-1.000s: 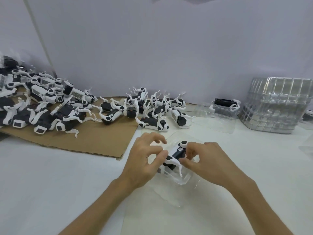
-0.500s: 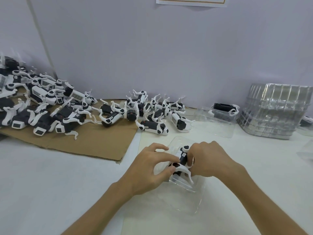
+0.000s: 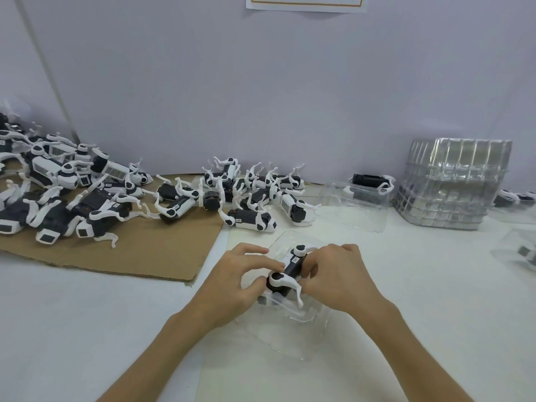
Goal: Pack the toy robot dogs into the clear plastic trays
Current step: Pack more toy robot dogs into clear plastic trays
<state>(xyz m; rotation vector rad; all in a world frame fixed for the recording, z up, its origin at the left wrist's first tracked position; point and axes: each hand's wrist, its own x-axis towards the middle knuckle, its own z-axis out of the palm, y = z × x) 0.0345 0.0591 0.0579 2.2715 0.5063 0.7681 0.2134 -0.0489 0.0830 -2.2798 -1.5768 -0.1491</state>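
Right hand [image 3: 339, 277] has closed round toy robot dog [image 3: 287, 274]; left hand [image 3: 235, 282] fingers [image 3: 255, 250] pinch it too; I press it squarely into clear tray [image 3: 290, 323], legs tucked.

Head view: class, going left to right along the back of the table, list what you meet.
Large heap of toy robot dogs on the cardboard sheet → smaller cluster of dogs → clear tray holding one dog → stack of clear trays → more trays at the right edge.
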